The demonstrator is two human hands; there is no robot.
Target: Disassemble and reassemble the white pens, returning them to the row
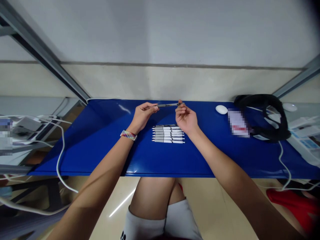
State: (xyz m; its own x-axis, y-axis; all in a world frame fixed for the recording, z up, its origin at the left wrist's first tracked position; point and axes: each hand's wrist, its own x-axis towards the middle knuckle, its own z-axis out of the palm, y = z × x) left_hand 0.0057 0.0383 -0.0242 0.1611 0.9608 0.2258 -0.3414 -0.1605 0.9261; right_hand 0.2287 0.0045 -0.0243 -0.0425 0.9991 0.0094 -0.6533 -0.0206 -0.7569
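Observation:
A pen [167,105] with a grey grip is held level above the far part of the blue table [100,140]. My left hand [143,115] pinches its left end between thumb and fingers. At the other end, my right hand [186,117] grips it with thumb and fingertips, the palm partly turned up. Below and between my hands lies a row of several white-and-grey pens [167,135], side by side with their tips to the left. My right hand hides part of the upper right end of that row.
On the right lie a white oval object [221,109], a blurred packet [238,123] and a black headband-like device [282,116]. White cables [61,146] hang at the left edge. Metal posts [72,83] and a wall [170,80] bound the table.

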